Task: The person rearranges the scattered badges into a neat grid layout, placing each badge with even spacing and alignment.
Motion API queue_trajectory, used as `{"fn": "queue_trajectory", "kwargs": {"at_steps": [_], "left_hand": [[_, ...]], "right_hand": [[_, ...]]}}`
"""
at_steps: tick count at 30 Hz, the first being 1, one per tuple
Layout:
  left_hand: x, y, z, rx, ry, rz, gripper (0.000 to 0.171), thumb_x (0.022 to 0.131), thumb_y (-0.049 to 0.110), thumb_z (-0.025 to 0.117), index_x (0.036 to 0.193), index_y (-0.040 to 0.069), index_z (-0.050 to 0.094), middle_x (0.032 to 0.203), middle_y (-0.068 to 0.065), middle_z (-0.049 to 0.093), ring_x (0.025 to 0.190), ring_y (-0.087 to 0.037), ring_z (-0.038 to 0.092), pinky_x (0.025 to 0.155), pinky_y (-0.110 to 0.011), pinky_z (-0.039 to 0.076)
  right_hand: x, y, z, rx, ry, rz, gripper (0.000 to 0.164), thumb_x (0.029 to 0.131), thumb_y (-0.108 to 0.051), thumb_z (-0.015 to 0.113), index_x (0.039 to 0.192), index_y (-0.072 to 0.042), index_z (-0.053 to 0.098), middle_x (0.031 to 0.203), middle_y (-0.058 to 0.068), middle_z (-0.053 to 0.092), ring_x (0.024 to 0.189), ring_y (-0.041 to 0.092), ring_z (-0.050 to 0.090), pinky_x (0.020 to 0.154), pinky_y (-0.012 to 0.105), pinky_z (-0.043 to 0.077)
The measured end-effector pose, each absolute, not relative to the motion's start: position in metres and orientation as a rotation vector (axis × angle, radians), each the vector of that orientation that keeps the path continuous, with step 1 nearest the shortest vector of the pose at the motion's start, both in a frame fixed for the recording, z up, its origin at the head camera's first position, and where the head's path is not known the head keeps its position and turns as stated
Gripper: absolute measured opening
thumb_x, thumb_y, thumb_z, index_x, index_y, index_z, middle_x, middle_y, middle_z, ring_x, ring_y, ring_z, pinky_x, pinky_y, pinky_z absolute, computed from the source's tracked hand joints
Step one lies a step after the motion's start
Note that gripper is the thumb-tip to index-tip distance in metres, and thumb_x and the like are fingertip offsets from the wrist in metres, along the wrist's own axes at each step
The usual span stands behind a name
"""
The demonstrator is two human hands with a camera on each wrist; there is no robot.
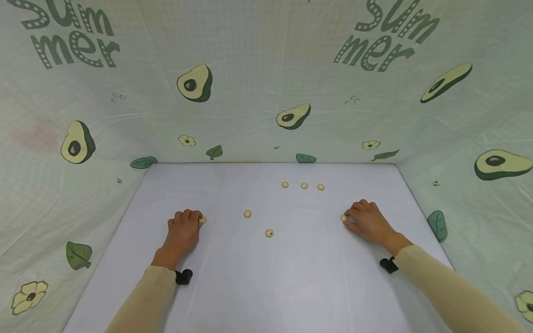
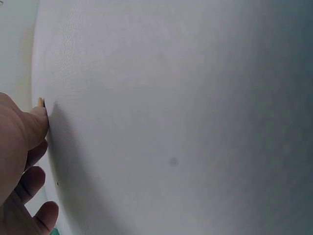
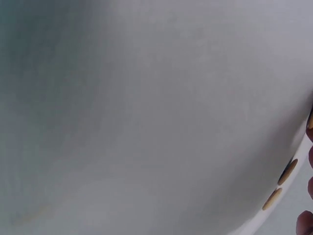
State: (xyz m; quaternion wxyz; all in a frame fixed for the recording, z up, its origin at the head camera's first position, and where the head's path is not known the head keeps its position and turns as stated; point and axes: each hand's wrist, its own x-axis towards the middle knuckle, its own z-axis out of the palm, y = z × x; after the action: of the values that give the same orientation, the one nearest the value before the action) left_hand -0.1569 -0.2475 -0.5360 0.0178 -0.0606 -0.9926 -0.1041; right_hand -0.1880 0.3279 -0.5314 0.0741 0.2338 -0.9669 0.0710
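On the left of the white table, my left hand (image 1: 182,232) pinches a small round wooden disc (image 1: 202,219) at its fingertips. Only the edge of that disc (image 2: 41,102) shows past the thumb in the left wrist view. Over on the right, my right hand (image 1: 369,223) holds another pale disc (image 1: 343,218) between thumb and fingers, low against the tabletop. Between the hands lie two loose discs, one further back (image 1: 247,213) and one nearer (image 1: 269,233). The right wrist view catches just some fingertips (image 3: 305,223) at its edge.
Three more discs, a left one (image 1: 285,184), a middle one (image 1: 304,185) and a right one (image 1: 321,187), form a row towards the back of the table (image 1: 266,286). A cloth (image 1: 245,55) printed with avocados walls in the back and sides.
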Motion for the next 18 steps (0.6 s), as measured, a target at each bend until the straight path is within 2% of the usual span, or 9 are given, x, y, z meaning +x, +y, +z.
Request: {"fn": "queue_trajectory", "kwargs": {"at_steps": [8, 18], "left_hand": [[-0.158, -0.246, -0.537, -0.198, -3.077, -0.301, 0.018, 0.107, 0.017, 0.062, 0.119, 0.003, 0.062, 0.115, -0.019, 0.062, 0.109, -0.043, 0.052, 0.086, -0.063, 0.043], [-0.158, -0.246, -0.535, -0.190, -3.082, -0.301, 0.019, 0.107, 0.017, 0.062, 0.120, 0.003, 0.062, 0.115, -0.019, 0.062, 0.110, -0.043, 0.053, 0.086, -0.062, 0.043]], "right_hand": [[-0.193, 0.322, -0.532, 0.738, -2.827, 0.172, 0.020, 0.086, -0.022, 0.077, 0.097, -0.006, 0.074, 0.099, 0.009, 0.068, 0.094, 0.029, 0.055, 0.084, 0.048, 0.040], [-0.223, 0.305, -0.509, 0.706, -2.831, 0.064, 0.023, 0.089, -0.026, 0.074, 0.099, -0.006, 0.072, 0.105, 0.012, 0.069, 0.099, 0.032, 0.055, 0.090, 0.052, 0.043]]}}
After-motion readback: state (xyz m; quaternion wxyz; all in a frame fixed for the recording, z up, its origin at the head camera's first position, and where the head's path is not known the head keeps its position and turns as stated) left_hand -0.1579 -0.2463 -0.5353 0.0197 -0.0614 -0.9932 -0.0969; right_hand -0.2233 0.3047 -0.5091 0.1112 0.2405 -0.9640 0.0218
